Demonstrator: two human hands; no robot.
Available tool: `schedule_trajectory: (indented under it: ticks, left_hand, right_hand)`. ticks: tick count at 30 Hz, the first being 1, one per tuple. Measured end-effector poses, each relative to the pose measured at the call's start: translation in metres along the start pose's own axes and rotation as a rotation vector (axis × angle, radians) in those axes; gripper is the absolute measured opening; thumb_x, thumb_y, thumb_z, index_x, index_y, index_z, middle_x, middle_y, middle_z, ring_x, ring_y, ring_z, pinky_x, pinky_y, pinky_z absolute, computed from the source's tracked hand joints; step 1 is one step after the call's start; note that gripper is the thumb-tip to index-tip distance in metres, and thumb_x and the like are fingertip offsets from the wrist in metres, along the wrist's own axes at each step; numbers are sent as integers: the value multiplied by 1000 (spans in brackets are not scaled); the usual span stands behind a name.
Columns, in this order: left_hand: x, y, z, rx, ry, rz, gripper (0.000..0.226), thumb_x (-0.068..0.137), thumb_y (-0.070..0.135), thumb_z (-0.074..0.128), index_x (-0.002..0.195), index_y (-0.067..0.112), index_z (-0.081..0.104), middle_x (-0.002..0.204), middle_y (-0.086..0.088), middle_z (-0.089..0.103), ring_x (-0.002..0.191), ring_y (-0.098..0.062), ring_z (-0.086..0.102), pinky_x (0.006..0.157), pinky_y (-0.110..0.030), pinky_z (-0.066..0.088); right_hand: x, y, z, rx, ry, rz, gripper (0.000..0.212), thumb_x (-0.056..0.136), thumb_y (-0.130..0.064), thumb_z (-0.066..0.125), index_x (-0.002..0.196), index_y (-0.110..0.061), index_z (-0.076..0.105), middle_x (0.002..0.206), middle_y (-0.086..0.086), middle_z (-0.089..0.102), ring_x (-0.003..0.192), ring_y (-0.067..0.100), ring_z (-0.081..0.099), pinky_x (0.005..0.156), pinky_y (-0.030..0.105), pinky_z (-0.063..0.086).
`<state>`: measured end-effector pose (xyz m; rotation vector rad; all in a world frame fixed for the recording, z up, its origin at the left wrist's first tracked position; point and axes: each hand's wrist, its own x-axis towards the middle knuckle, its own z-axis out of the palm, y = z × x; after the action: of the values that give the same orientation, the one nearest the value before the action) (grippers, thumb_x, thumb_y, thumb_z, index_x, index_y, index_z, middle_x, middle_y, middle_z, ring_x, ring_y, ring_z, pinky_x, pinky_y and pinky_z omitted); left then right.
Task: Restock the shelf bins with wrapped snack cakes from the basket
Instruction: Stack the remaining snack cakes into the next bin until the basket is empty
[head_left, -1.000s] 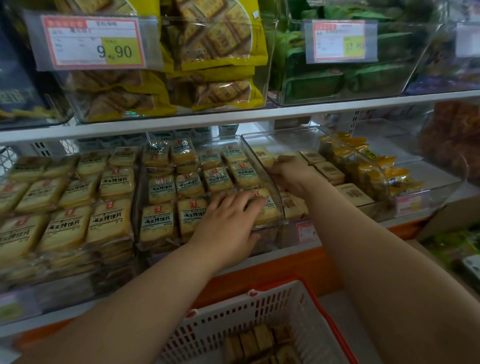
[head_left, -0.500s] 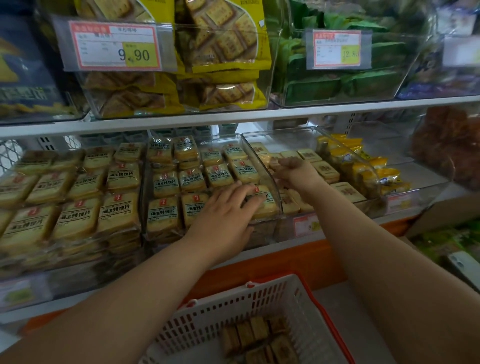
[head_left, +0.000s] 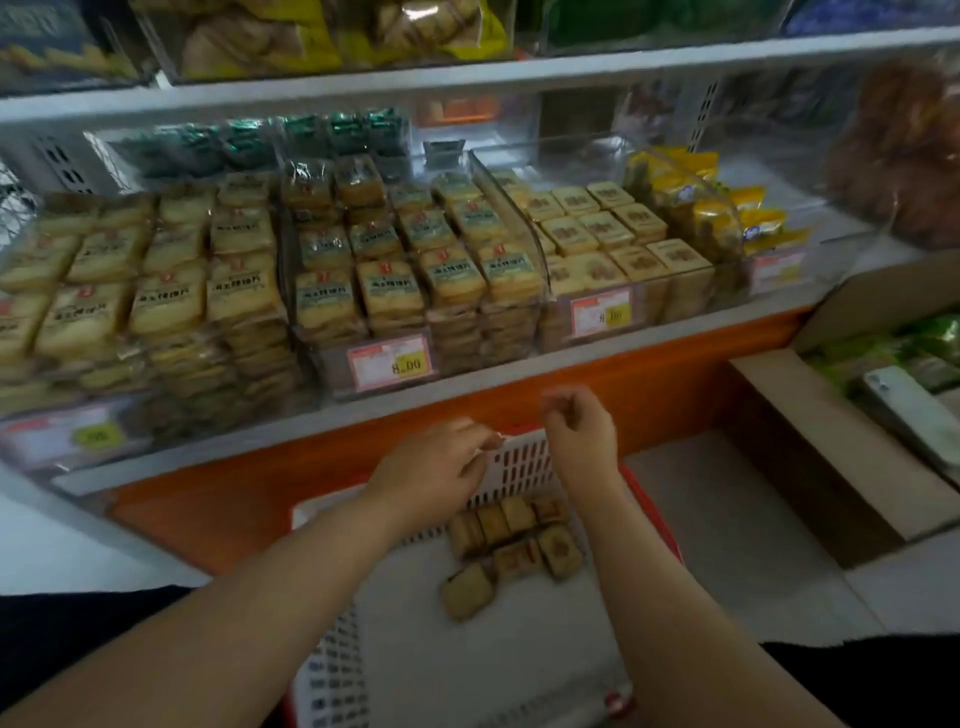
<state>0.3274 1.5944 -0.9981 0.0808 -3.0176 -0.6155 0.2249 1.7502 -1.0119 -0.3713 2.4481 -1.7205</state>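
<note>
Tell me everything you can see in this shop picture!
Cakes: about nine, brown, in the basket.
Basket: one, white with red rim, on the floor below the shelf.
Bins: several, clear, on the middle shelf, full of tan wrapped cakes.
Price tags: several, red and yellow, on the bin fronts.
Yellow packs: a pile, in the bin at the right.
Box: one, brown cardboard, at the right, green packs inside.
Phone: one, white, lying in the box.
Left hand: over the basket, holding nothing.
Right hand: over the basket, fingers loosely curled, holding nothing.
</note>
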Motion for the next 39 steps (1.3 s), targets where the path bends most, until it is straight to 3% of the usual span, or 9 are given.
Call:
schedule_trajectory:
  ticks: [4, 9, 12, 16, 21, 24, 27, 33, 39]
  left_hand:
    - [-28, -27, 86, -305, -92, -465, 18, 98, 31, 55, 115, 33, 62, 119, 11, 61, 109, -15, 59, 88, -28, 53]
    - [-65, -59, 179, -352, -285, -675, 43, 95, 32, 57, 136, 24, 50, 140, -1, 51, 125, -21, 50, 102, -29, 40]
    - [-70, -69, 216, -256, -382, -682, 46, 94, 35, 53, 137, 19, 49, 141, -8, 50, 126, -26, 48, 103, -31, 40]
    - [-65, -70, 239, -218, -489, -666, 44, 84, 28, 56, 127, 23, 47, 126, -7, 49, 112, -28, 50, 85, -35, 44]
    - [-57, -78, 235, -337, -578, -651, 46, 81, 42, 62, 123, 25, 52, 120, -2, 53, 105, -21, 55, 76, -30, 43]
    - [-46, -73, 212, -872, -593, -942, 15, 90, 39, 56, 100, 30, 62, 99, 0, 63, 81, -12, 60, 72, -25, 48]
    - [-43, -70, 194, -1378, -540, -1163, 35, 100, 35, 41, 109, 9, 62, 86, -14, 64, 74, -27, 64, 75, -34, 51]
    - [-30, -50, 159, -1563, -598, -1032, 60, 99, 59, 33, 111, 7, 60, 84, -19, 64, 69, -29, 63, 71, -36, 54]
    - [-10, -30, 92, -1412, -639, -761, 64, 98, 63, 28, 123, 14, 63, 90, -13, 66, 75, -22, 65, 73, -36, 54]
  right_hand:
    - [-16, 67, 22, -286, -360, 229, 8, 96, -21, 52, 99, -26, 58, 92, -8, 64, 88, 15, 65, 73, 33, 55]
    - [-25, 121, 38, -500, -625, 394, 23, 95, -11, 52, 114, -13, 64, 116, 10, 64, 110, 28, 59, 92, 32, 46]
    - [-30, 146, 40, -567, -731, 480, 27, 97, -12, 50, 118, -22, 63, 134, 13, 56, 119, 26, 53, 86, 26, 38]
    - [-34, 173, 43, -610, -845, 531, 36, 101, -9, 42, 137, -8, 48, 104, 4, 53, 84, 14, 42, 76, 24, 32]
    - [-32, 183, 40, -460, -729, 654, 20, 95, -4, 48, 99, -23, 54, 80, -8, 43, 66, 3, 39, 63, 14, 36]
    - [-33, 186, 39, -292, -527, 750, 14, 97, -7, 50, 106, -17, 55, 96, 6, 53, 79, 18, 52, 75, 29, 47]
    - [-33, 176, 34, 12, -306, 907, 8, 95, -16, 59, 104, -16, 59, 98, 11, 60, 86, 23, 58, 84, 41, 52]
    - [-32, 140, 11, 305, -542, 762, 24, 87, -25, 73, 110, -25, 65, 95, -5, 72, 87, 10, 69, 71, 26, 51]
    - [9, 48, -28, -135, -812, 434, 35, 80, -12, 79, 110, -20, 62, 114, 4, 68, 103, 19, 66, 85, 32, 57]
